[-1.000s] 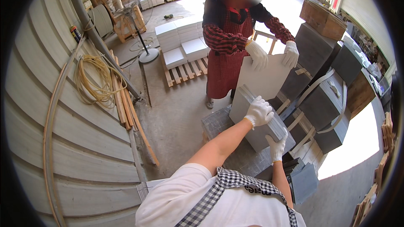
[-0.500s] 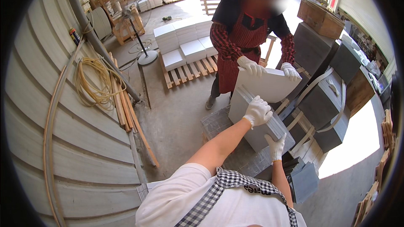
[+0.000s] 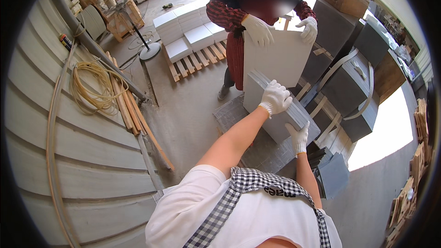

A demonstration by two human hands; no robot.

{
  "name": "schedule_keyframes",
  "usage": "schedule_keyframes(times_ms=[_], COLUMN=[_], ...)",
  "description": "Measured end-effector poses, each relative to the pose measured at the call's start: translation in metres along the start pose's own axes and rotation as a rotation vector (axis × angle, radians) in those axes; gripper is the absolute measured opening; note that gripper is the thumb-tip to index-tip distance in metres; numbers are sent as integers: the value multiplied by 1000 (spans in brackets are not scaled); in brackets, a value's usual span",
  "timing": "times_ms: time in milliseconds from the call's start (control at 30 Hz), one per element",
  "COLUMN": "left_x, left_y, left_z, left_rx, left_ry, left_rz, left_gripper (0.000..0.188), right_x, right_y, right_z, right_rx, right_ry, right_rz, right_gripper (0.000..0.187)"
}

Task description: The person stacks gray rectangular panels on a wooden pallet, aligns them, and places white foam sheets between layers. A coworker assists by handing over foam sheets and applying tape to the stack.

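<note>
A stack of grey slabs [image 3: 299, 115] stands on edge in front of me. My left hand [image 3: 275, 97], in a white knit glove, has its fingers curled over the slabs' upper edges. Lower down at the near end, my gloved right hand [image 3: 299, 138] grips the stack's corner, its thumb along the edge. Just beyond stands a large pale slab [image 3: 279, 57], upright. Across from me, a person in a red striped apron has one gloved hand [image 3: 260, 30] draped over its top edge and the other hand [image 3: 309, 29] at its right corner.
Below the stack is a grey tiled-looking platform [image 3: 262, 158]. Dark grey blocks [image 3: 345, 105] with straps crowd the right side. At left are a pallet of white slabs [image 3: 178, 50], a stand base [image 3: 150, 51], a coiled hose [image 3: 92, 87] and leaning wooden strips [image 3: 133, 110].
The other person's pale slab has gone from tilted to upright, and that person leans closer over it. My hands keep their places on the stack while my view shifts slightly.
</note>
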State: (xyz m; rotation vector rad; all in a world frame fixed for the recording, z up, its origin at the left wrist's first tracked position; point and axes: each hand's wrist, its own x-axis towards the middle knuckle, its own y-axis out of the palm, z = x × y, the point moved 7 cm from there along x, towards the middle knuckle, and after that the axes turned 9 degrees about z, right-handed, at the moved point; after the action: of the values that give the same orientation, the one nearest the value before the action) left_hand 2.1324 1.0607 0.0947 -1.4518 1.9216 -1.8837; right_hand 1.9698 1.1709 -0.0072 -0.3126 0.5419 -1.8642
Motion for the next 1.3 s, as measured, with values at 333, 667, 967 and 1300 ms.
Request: schedule_keyframes(times_ms=[333, 667, 967, 1300], left_x=[3, 0, 0, 0], left_y=[-2, -5, -6, -5], left_z=[-3, -5, -4, -3], left_rx=[9, -2, -2, 4], left_ry=[7, 54, 48, 54], left_rz=[-13, -99, -108, -119], left_gripper=[28, 25, 27, 25], right_x=[6, 4, 3, 2], right_y=[2, 2, 2, 1], right_z=[-13, -14, -7, -10], right_rx=[32, 48, 93, -17], right_ry=[-17, 16, -7, -45], right_rz=[13, 76, 103, -42], right_gripper=[84, 112, 108, 92])
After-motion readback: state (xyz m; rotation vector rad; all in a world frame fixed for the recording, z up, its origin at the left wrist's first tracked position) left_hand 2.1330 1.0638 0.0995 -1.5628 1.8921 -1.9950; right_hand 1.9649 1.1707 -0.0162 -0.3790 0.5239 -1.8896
